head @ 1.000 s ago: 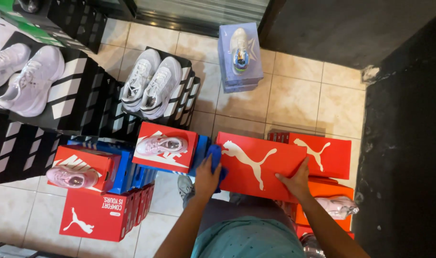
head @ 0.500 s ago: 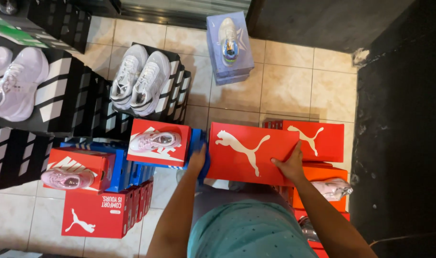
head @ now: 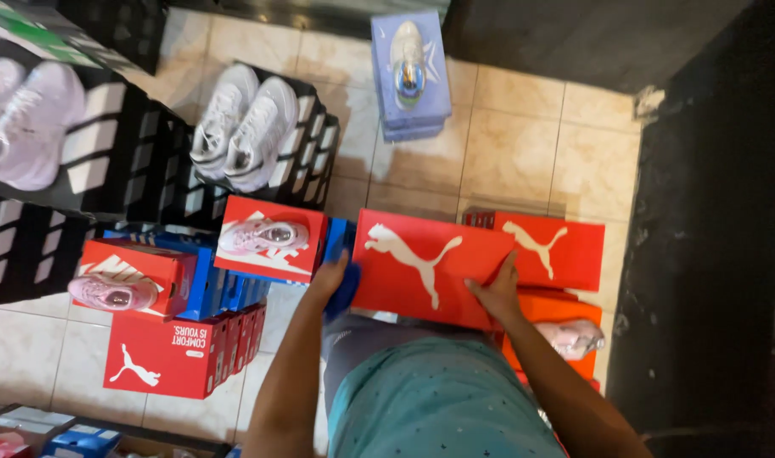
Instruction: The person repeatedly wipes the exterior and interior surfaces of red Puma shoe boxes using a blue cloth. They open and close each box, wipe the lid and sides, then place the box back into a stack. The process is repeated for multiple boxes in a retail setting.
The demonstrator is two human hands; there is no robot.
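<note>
I hold a flat red shoe box (head: 421, 263) with a white animal logo in front of my waist. My left hand (head: 332, 280) grips its left edge together with a blue cloth (head: 346, 288). My right hand (head: 493, 293) presses on its right lower corner. Just behind it on the right lies another red box (head: 557, 250) on a stack, and an orange box (head: 553, 326) with a pink shoe (head: 574, 337) sits below my right forearm.
Left of me stand red boxes (head: 273, 237) topped with pink shoes and blue boxes (head: 213, 284). Black-and-white box stacks (head: 302, 144) carry white sneakers (head: 239, 127). A pale blue box (head: 411, 72) with a shoe sits on the tiled floor. A dark wall (head: 710, 237) runs along the right.
The red box has risen slightly and shifted left in my hands, and my view has tilted down and moved closer to the stacks.
</note>
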